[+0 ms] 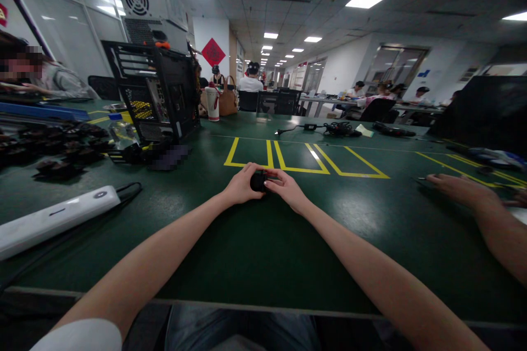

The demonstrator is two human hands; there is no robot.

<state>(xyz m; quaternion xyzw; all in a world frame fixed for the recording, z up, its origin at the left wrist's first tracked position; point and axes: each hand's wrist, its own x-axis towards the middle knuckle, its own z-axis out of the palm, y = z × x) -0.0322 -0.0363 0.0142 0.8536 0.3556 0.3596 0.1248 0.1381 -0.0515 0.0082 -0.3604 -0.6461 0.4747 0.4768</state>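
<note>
Between my two hands is a small dark round part, its exact kind too dark to make out. My left hand curls around its left side, thumb below and fingers above. From the right, my right hand pinches its edge with thumb and fingertips. Both hands are low over the green tabletop, just in front of yellow tape outlines. Parts of the dark piece are covered by my fingers.
At left stand a black computer case, a white elongated device with a cable and several black parts. Coiled black cables lie at the back. Another person's hand rests on the table at right.
</note>
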